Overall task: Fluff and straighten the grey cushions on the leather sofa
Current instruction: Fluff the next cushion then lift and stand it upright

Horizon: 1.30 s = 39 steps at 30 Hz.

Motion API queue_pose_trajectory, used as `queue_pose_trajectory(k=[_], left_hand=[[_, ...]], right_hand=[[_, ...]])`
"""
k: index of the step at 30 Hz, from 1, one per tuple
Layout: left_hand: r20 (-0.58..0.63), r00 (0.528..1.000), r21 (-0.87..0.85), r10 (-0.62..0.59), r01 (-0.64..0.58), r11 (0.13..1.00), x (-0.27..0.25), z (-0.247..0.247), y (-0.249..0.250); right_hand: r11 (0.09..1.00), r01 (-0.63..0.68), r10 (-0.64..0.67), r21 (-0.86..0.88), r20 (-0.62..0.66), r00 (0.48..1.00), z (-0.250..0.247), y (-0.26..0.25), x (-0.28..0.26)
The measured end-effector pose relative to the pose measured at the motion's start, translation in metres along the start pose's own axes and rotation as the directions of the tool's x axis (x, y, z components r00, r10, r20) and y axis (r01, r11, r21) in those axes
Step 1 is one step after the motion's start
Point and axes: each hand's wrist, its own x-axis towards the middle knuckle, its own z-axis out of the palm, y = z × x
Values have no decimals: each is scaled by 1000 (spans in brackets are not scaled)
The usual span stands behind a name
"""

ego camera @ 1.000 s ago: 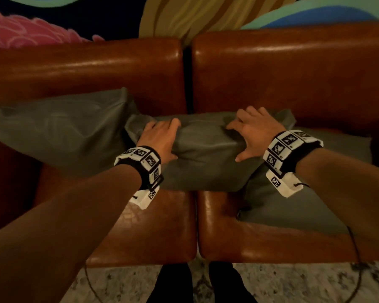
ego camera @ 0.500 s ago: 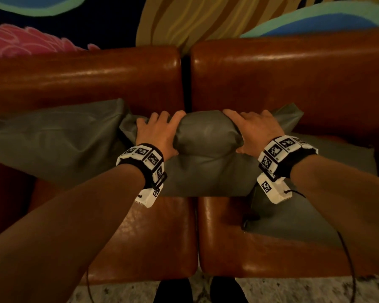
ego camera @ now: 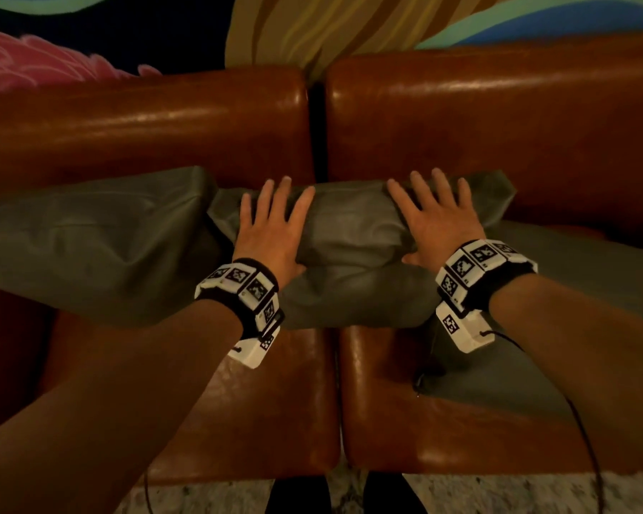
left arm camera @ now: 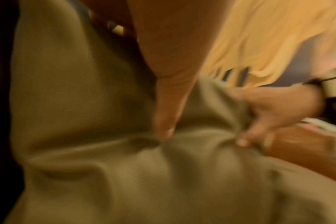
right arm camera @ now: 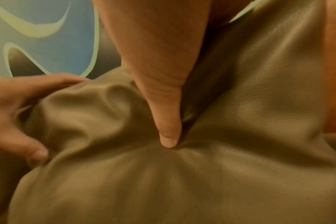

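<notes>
The middle grey cushion [ego camera: 353, 246] leans against the brown leather sofa [ego camera: 498, 142] across the gap between its two backrests. My left hand [ego camera: 271, 231] lies flat on its left part, fingers straight and spread over the top edge. My right hand [ego camera: 438, 220] lies the same way on its right part. Both thumbs dig into the cushion's front: the left thumb [left arm camera: 166, 109] and the right thumb [right arm camera: 167, 118] each dent the fabric, which bulges between them. A larger grey cushion [ego camera: 90, 246] stands to the left, and another [ego camera: 579, 283] lies lower on the right seat.
The sofa's seat cushions [ego camera: 268, 402] fill the foreground, split by a centre seam. A painted wall [ego camera: 312, 24] rises behind the backrests. Speckled floor [ego camera: 498, 491] shows at the bottom edge. A black cable [ego camera: 587, 439] hangs from my right wrist device.
Both hands slid up over the middle cushion's top, and their curled fingers have straightened and spread flat. The cushion now bulges more between the hands.
</notes>
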Motion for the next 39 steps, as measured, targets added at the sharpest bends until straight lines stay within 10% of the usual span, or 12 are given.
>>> queue_pose_trajectory(k=[5,8,12,15,18,29,39], left_hand=[[-288,923,-288,256,-339,896,-62,19,22],[-42,999,-543,-24,-3,840,-81,56,17],[202,845,-748,-494,459,479,-60,89,-1],[314,779,-849,-542,487,208,-33,87,4],[279,771,-903,-573,413,117,-9,89,8],[302,782,-949,-546,301,-94,-4,96,37],[241,795,-937,-557,340,81,-5,106,20]], right_hand=[[988,11,38,152,-319,947,3,-11,-34],[957,85,57,276,-471,881,28,-15,-61],[547,-261,551,796,-108,827,56,-6,-58],[152,-408,655,900,217,724,59,-1,-30],[24,-404,624,915,302,721,71,2,-8],[-171,2,577,985,98,811,83,-1,-32],[-16,-60,535,998,59,843,102,-8,-11]])
